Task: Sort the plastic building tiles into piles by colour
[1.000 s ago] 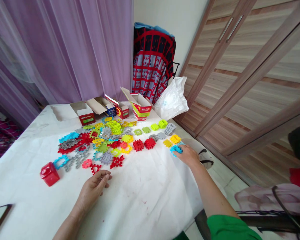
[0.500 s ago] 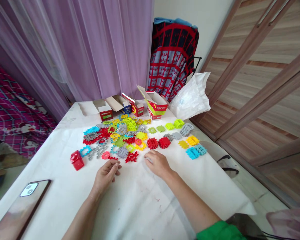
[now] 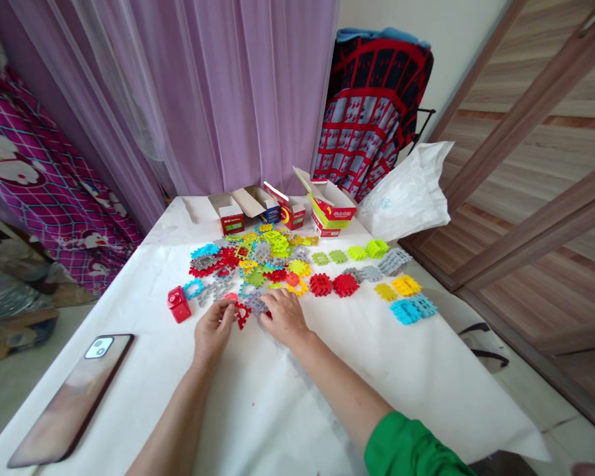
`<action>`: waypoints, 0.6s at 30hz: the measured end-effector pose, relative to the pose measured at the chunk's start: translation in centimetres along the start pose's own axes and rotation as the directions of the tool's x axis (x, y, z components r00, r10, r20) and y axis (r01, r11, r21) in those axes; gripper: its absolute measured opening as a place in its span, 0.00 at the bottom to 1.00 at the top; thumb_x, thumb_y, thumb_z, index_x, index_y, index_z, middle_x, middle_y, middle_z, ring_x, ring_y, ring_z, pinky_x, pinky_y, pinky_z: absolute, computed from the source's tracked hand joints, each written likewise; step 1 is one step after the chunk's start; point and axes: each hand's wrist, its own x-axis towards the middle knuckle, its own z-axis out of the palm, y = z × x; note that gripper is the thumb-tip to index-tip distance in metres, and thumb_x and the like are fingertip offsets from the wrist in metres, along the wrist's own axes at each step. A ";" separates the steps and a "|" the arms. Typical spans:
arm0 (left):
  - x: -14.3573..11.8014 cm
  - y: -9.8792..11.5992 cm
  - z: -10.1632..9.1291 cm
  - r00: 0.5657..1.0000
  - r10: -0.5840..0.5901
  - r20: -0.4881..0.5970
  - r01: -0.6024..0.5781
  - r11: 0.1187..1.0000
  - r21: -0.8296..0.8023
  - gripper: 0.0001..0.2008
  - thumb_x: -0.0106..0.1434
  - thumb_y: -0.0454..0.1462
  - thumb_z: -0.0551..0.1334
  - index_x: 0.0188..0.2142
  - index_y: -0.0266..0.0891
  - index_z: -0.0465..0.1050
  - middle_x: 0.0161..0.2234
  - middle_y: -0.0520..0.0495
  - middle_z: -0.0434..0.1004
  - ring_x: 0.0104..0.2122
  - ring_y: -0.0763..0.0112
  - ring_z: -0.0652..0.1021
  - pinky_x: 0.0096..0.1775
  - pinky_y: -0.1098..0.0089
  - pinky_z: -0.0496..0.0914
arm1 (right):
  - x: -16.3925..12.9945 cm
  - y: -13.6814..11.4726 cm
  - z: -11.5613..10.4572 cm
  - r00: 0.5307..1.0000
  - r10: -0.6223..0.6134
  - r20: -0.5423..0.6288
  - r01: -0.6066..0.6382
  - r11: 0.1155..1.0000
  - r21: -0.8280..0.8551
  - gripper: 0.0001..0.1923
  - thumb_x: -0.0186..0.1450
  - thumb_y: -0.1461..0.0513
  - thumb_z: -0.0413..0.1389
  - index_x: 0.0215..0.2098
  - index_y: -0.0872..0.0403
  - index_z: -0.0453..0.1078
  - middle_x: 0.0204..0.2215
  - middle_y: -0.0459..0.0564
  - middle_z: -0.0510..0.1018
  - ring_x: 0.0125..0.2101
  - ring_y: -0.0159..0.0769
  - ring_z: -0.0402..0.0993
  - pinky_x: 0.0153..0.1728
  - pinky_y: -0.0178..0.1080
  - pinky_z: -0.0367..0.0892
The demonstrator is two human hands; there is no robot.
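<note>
- The left hand (image 3: 212, 332) rests on the white-covered bench (image 3: 367, 370) at the near edge of a heap of plastic pieces (image 3: 258, 261), its fingertips on or just beside a red piece (image 3: 241, 314).
- The left grip looks narrow, fingers curled toward the red piece; whether they actually pinch it is hard to tell from this angle.
- The right hand (image 3: 285, 316) lies just beside the left, palm down, fingers spread over a grey piece (image 3: 256, 303) at the edge of the heap; I cannot tell whether this grip has closed on it.
- A small red cube (image 3: 178, 305) stands on the bench just left of the heap, near the left hand.
- To the right of the heap, pieces lie sorted by colour: two red ones (image 3: 333, 285), green ones (image 3: 357, 252), grey ones (image 3: 377, 268), yellow ones (image 3: 397, 288) and blue ones (image 3: 412, 309), well apart from both hands.
- Open small cartons (image 3: 287, 211) stand along the far edge of the bench, with a white plastic bag (image 3: 409, 195) beside them.
- A phone (image 3: 74, 396) lies near the left front corner of the bench.
</note>
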 end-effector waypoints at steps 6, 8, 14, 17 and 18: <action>0.2 -0.3 -0.6 0.991 0.133 -0.024 -0.124 0.963 0.240 0.18 0.62 0.49 0.55 0.43 0.42 0.74 0.40 0.47 0.81 0.35 0.65 0.79 0.38 0.67 0.73 | 0.0 -0.8 0.0 0.970 -0.236 0.059 0.226 0.963 0.146 0.14 0.60 0.58 0.58 0.45 0.46 0.73 0.49 0.45 0.76 0.49 0.39 0.67 0.49 0.42 0.60; 0.3 -0.1 -0.7 0.975 0.216 0.053 -0.221 0.925 0.308 0.17 0.62 0.47 0.55 0.42 0.43 0.75 0.40 0.46 0.81 0.40 0.63 0.79 0.44 0.64 0.72 | 0.6 -0.5 -0.1 0.985 -0.170 0.036 0.164 0.978 0.127 0.12 0.62 0.60 0.56 0.45 0.47 0.73 0.47 0.45 0.78 0.47 0.38 0.68 0.49 0.41 0.61; -0.1 0.0 -0.3 0.901 0.318 0.295 -0.428 0.764 0.483 0.16 0.59 0.46 0.61 0.46 0.46 0.76 0.50 0.45 0.78 0.54 0.53 0.72 0.54 0.52 0.64 | 2.1 0.8 -0.1 0.998 0.053 0.044 -0.052 0.998 -0.036 0.18 0.59 0.54 0.58 0.47 0.49 0.71 0.49 0.51 0.75 0.48 0.45 0.68 0.46 0.45 0.61; -0.3 -0.3 -0.2 0.903 0.316 0.291 -0.428 0.725 0.540 0.17 0.59 0.43 0.61 0.48 0.47 0.75 0.52 0.44 0.77 0.55 0.53 0.71 0.55 0.51 0.62 | 2.1 1.0 0.1 0.996 0.068 0.061 -0.065 0.997 -0.043 0.18 0.60 0.54 0.57 0.48 0.49 0.71 0.48 0.51 0.75 0.48 0.44 0.67 0.46 0.45 0.60; -0.4 -0.4 -0.2 0.908 0.318 0.273 -0.419 0.721 0.552 0.16 0.59 0.42 0.61 0.48 0.47 0.75 0.52 0.44 0.76 0.55 0.53 0.71 0.55 0.51 0.63 | 2.0 1.0 0.2 0.995 0.074 0.064 -0.072 0.997 -0.042 0.18 0.61 0.54 0.57 0.48 0.49 0.71 0.47 0.51 0.76 0.48 0.44 0.67 0.47 0.45 0.60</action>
